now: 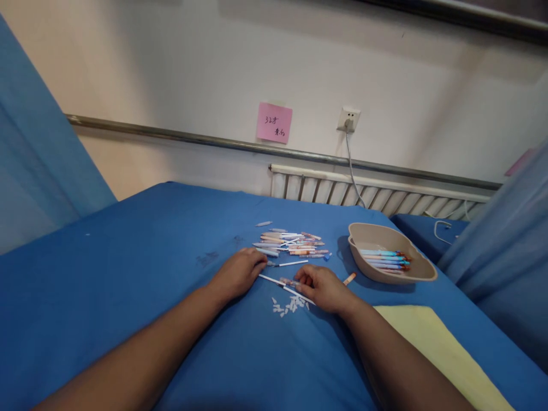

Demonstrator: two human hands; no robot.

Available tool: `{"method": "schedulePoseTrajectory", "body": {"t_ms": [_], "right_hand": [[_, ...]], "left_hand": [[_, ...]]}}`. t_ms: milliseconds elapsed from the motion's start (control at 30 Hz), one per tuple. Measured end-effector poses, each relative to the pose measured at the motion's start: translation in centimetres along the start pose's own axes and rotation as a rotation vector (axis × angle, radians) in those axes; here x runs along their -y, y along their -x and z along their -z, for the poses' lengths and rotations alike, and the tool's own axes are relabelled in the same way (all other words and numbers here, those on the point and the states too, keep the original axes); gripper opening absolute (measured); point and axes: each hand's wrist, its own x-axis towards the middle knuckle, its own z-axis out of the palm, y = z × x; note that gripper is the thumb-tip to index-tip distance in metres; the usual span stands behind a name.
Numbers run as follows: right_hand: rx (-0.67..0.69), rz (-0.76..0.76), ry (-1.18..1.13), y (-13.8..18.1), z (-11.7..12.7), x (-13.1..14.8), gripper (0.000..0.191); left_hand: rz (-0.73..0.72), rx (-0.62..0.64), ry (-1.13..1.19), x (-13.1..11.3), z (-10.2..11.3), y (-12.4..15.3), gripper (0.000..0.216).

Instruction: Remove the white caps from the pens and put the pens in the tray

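My left hand (240, 273) lies on the blue cloth with fingers curled, its fingertips at the end of a thin white refill (287, 264). My right hand (323, 287) is closed around a pen barrel with an orange tip (349, 278); a second white refill (278, 283) runs under its fingers. A pile of pen parts (291, 242) lies just beyond both hands. Small white caps (289, 306) are scattered near my right wrist.
A beige tray (422, 273) with several pens in it stands to the right. A yellow cloth (432, 337) lies at the near right. A radiator, a wall socket with a cable and a pink note are behind the table. Blue curtains hang on both sides.
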Motion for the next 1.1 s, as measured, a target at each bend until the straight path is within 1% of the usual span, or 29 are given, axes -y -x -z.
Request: {"method": "schedulePoseTrajectory", "body": {"t_ms": [100, 200, 367, 500, 700, 900, 1100], "right_hand": [[-0.001, -0.007, -0.005, 0.0, 0.0, 0.1, 0.019], [-0.003, -0.004, -0.006, 0.0, 0.0, 0.0, 0.019], [0.004, -0.012, -0.011, -0.1, -0.1, -0.2, 0.021], [-0.001, -0.019, -0.003, -0.1, -0.1, -0.1, 0.022], [-0.007, -0.022, 0.002, 0.0, 0.1, 0.2, 0.024], [-0.005, -0.026, 0.004, 0.0, 0.1, 0.3, 0.027], [-0.040, -0.032, 0.031, 0.0, 0.0, -0.1, 0.024]], "left_hand": [[0.065, -0.106, -0.082, 1.1, -0.3, -0.4, 0.025], [0.105, -0.127, -0.082, 2.1, -0.7, -0.7, 0.027], [0.080, -0.103, -0.033, 2.5, -0.7, -0.8, 0.031], [0.121, -0.070, -0.047, 2.2, -0.4, -0.8, 0.029], [0.177, -0.034, -0.022, 2.6, 0.1, -0.6, 0.035], [0.162, 0.020, 0.070, 2.8, 0.9, -0.5, 0.027], [0.237, 0.051, 0.203, 3.5, 1.0, -0.3, 0.027]]}}
